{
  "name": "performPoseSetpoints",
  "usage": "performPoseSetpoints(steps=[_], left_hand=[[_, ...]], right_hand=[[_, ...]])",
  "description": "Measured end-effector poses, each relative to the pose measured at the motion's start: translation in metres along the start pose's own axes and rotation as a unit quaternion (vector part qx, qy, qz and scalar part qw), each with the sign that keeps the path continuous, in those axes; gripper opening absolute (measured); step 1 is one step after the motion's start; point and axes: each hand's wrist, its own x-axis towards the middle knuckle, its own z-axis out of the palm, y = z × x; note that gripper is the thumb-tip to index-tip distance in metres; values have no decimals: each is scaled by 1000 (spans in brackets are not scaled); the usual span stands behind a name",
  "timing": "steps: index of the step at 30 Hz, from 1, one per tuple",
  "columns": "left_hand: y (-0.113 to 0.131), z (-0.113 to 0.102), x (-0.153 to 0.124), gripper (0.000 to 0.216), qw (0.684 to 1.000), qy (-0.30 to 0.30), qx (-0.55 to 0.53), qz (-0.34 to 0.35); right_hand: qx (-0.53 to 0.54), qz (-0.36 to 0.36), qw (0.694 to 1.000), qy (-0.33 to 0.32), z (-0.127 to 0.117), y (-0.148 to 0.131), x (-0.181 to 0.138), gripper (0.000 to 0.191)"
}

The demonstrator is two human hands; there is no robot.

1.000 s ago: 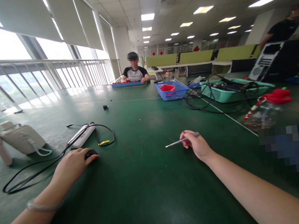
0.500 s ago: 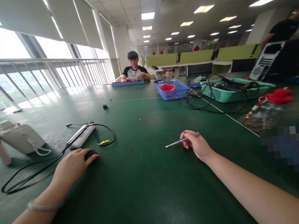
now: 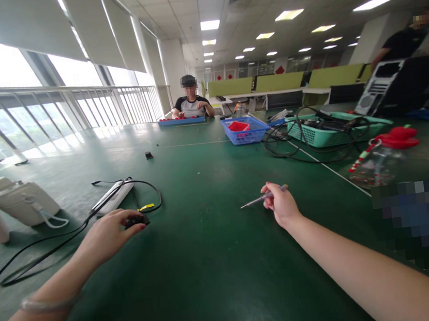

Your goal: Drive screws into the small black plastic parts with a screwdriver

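Green partitions [image 3: 230, 86] beneath ceiling lights [image 3: 209, 25].

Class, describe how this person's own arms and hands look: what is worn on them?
The left hand and right hand are gloveless, and no sleeves show. A smooth, pale greyish bangle circles the left arm; the right arm shows none. The left thumbnail looks red.

"What's that in the right hand [image 3: 282, 207]?"

"A slim, screwdriver-like tool [image 3: 257, 200], with a thin metal shaft and a greyish handle. It's tilted slightly, bare tip pointing left and a little down, back end showing above the fingers."

"And the left hand [image 3: 108, 233]?"

"A small black piece [image 3: 140, 220], gripped between thumb and fingers. One dark end sticks out past the thumb; the rest is covered, so its full shape is hidden."

"Are they touching?"

"No, well apart."
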Motion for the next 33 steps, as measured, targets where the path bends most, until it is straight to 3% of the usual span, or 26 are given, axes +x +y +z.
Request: performPoseSetpoints(steps=[3,7,10,12,16,19,23,26,33], left_hand=[[54,4,15,44,994,-32,-49,89],[131,31,38,37,969,-56,-104,219],[171,57,51,33,962,-40,-106,249],[185,70,56,33,963,-28,-99,248],[189,86,58,37,965,7,-109,237],[182,90,58,50,960,-2,-152,236],[176,94,62,59,955,-25,-184,230],[176,96,63,53,952,-18,-183,246],[175,97,64,43,950,-7,-189,250]], right_hand=[[-13,-4,1000,27,4,4,6,34],[-8,-22,999,25,4,3,4,38],[-18,-58,998,10,2,-3,-3,39],[-79,-105,991,-2,1,-9,-10,39],[-216,-216,950,-65,4,-25,-31,39],[-312,-314,884,-148,10,-33,-48,31],[-353,-419,801,-242,18,-36,-61,16],[-377,-460,749,-290,21,-36,-63,13],[-458,-509,649,-331,23,-42,-62,14]])
